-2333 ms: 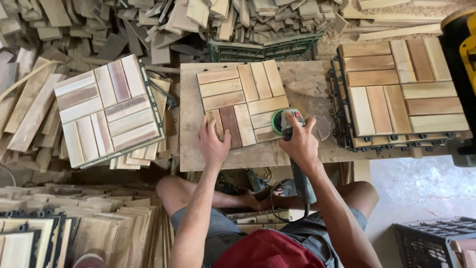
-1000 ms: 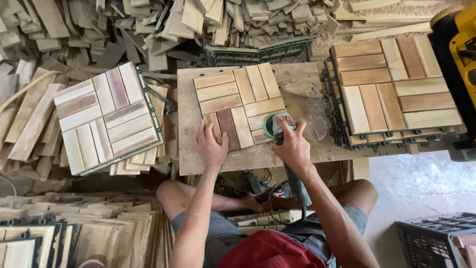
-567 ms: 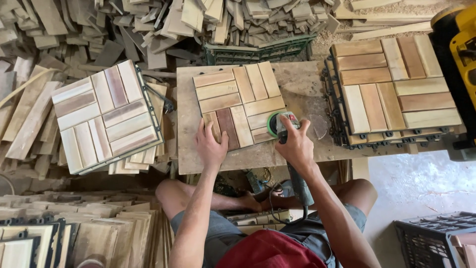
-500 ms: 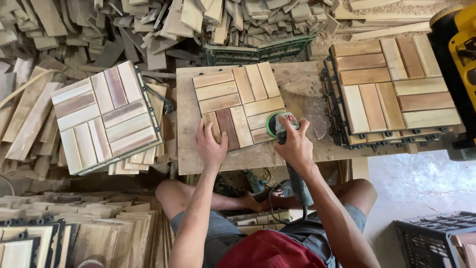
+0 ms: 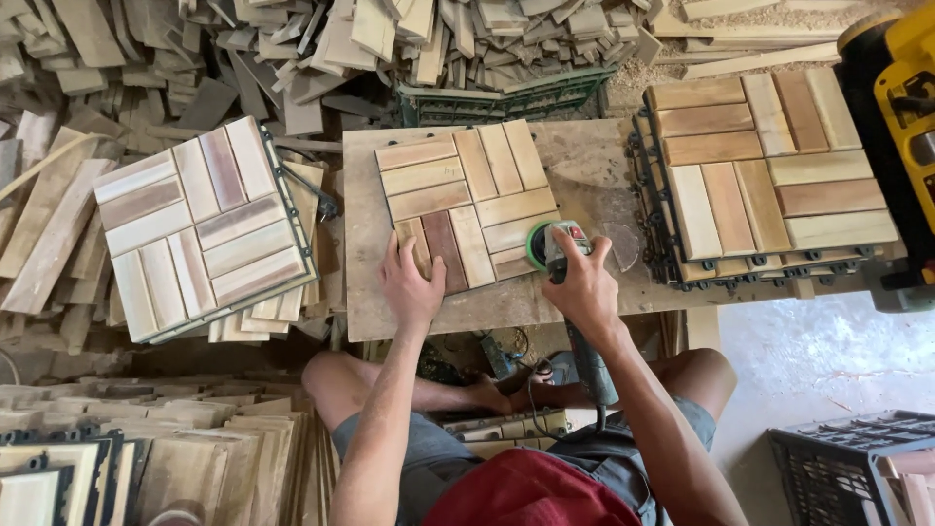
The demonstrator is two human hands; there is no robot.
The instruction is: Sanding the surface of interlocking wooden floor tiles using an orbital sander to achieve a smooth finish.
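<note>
Little has moved since a moment ago — the sander (image 5: 557, 245) has crept a touch along the near right edge of the tile (image 5: 467, 205), and the left hand (image 5: 411, 284) sits where it did, so the work looks to be slow passes over that one corner.

That left hand lies flat, fingers (image 5: 409, 248) spread and pressed on the near left slats, pinning the tile to the bench (image 5: 584, 166); it grips nothing. The right hand (image 5: 582, 287) is wrapped round the sander's body, fingers curled tight over the top, its green disc touching the tile's near right corner. A dark handle and cord trail back toward the person's lap.

The tile — square, made of pale and reddish slats in blocks turned crosswise — rests on the left half of the bench, a bit askew. Just right of it stands a stack of tiles (image 5: 769, 175) on black plastic grids, and well to the left another tile stack (image 5: 200, 229) sits tilted. Loose offcuts (image 5: 321, 44) are heaped beyond the bench, and a yellow machine (image 5: 901, 117) pokes in at the far right.
</note>
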